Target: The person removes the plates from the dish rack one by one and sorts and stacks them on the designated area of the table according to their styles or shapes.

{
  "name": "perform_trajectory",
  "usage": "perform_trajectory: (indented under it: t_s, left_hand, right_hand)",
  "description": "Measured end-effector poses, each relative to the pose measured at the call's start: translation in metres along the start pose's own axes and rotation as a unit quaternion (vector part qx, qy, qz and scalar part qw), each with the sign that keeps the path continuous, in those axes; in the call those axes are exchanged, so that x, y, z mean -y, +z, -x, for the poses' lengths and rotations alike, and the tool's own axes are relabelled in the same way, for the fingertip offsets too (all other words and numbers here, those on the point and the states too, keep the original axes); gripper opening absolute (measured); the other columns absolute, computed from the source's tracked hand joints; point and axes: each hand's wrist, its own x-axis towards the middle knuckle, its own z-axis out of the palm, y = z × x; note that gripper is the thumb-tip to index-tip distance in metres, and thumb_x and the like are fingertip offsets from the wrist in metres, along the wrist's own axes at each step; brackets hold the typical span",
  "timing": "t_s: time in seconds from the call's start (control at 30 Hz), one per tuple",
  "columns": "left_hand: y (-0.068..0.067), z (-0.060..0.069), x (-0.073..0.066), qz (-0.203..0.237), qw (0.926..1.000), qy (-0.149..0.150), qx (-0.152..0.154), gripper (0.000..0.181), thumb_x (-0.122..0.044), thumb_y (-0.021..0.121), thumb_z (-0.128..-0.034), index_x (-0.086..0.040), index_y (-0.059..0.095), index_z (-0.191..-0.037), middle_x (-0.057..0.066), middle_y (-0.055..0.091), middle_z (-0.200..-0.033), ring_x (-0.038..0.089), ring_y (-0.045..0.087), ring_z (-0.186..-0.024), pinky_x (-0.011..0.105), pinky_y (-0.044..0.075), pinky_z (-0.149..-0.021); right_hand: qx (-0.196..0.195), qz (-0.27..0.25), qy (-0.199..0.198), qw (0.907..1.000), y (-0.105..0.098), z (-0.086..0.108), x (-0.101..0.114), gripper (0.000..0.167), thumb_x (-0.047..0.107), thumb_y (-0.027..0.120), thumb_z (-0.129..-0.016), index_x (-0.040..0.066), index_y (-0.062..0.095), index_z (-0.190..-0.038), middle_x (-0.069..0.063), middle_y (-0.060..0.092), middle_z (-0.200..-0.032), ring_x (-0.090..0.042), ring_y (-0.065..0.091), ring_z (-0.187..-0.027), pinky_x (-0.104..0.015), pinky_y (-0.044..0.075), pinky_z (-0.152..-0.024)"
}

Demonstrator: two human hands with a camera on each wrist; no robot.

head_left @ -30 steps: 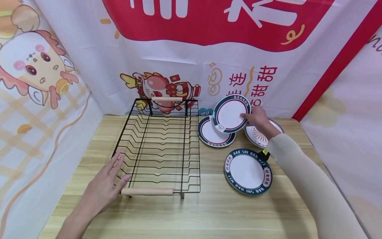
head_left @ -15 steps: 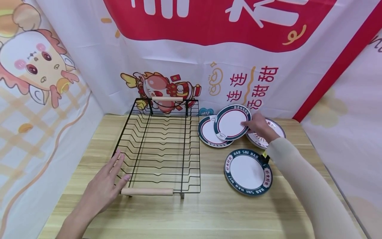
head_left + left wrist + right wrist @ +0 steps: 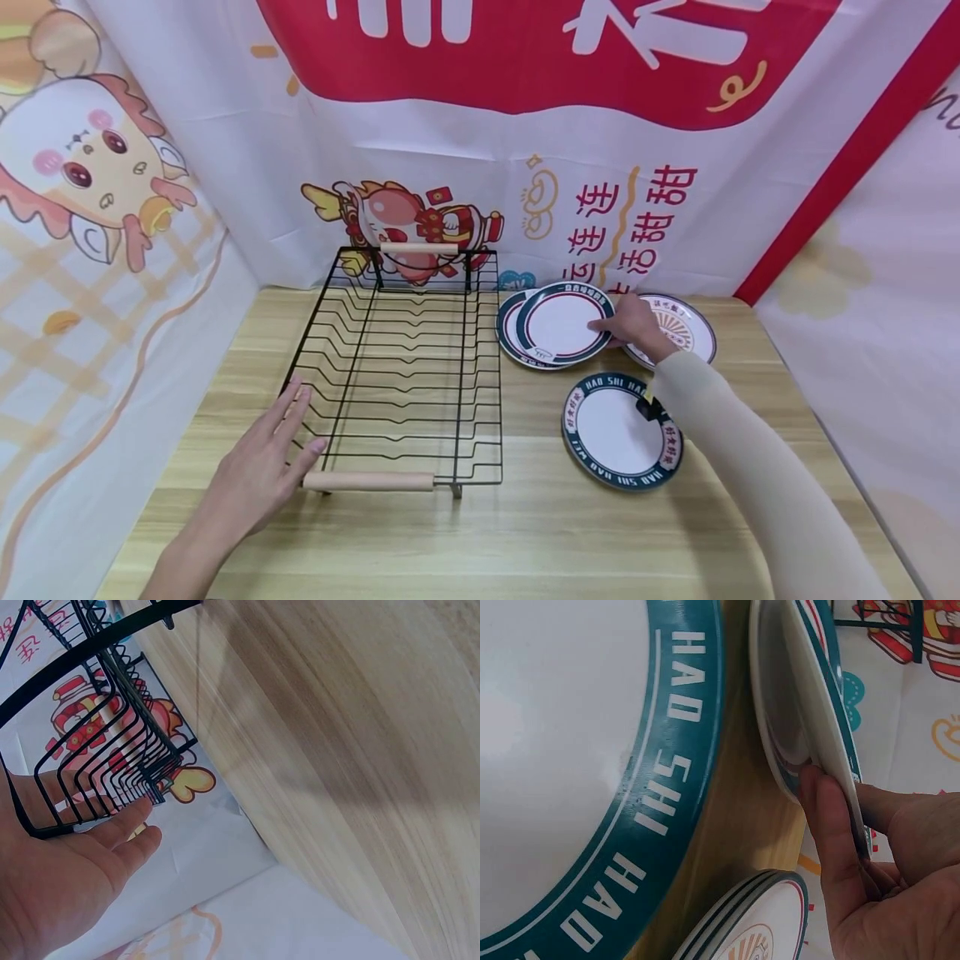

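My right hand (image 3: 637, 323) pinches the right rim of a white plate (image 3: 562, 323) with a dark green border, thumb on top and fingers beneath. That plate overlaps a similar plate (image 3: 507, 327) lying on the table. In the right wrist view, a gap shows between the held plate (image 3: 832, 712) and the plate under it (image 3: 769, 720). My left hand (image 3: 258, 471) rests at the near left side of a black wire dish rack (image 3: 390, 481) with wooden handles. Its fingers are extended, touching the rack's side wires in the left wrist view.
Right of the held plate lies a stack of sunburst-patterned plates (image 3: 686, 325). Nearer stands a larger plate (image 3: 618, 429) with a green lettered rim, partly under my right wrist. A printed cloth (image 3: 450, 125) hangs behind the wooden table (image 3: 420, 542).
My right hand has lowered the plate and brought it left over the lying plate, covering more of it. The left hand and the rack have stayed in place.
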Motion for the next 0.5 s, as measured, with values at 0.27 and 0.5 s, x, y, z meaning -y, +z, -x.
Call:
perform_trajectory:
  t_s: [0.27,0.5]
  left_hand:
    - [-0.001,0.001,0.000,-0.003,1.0000,0.001,-0.003,0.076,-0.039,0.059,-0.1081,-0.003,0.027,-0.167,0.008,0.013,-0.178,0.051,0.040,-0.146,0.075,0.045,-0.102]
    - [-0.001,-0.001,0.000,0.001,1.0000,0.001,-0.003,0.076,-0.038,0.060,-0.1078,-0.003,0.027,-0.167,0.007,0.013,-0.178,0.052,0.039,-0.147,0.075,0.044,-0.103]
  right_hand:
    - [-0.007,0.081,-0.020,0.9965,0.012,0.002,0.009,0.043,0.027,0.082,-0.096,-0.004,0.063,-0.118,-0.011,0.069,-0.080,-0.027,0.072,-0.070,-0.032,0.058,-0.062]
    - [-0.017,0.125,-0.050,0.9907,0.018,0.004,0.011,0.035,0.031,0.083,-0.095,0.001,0.066,-0.099,-0.009,0.062,-0.077,-0.022,0.057,-0.067,-0.030,0.045,-0.061]
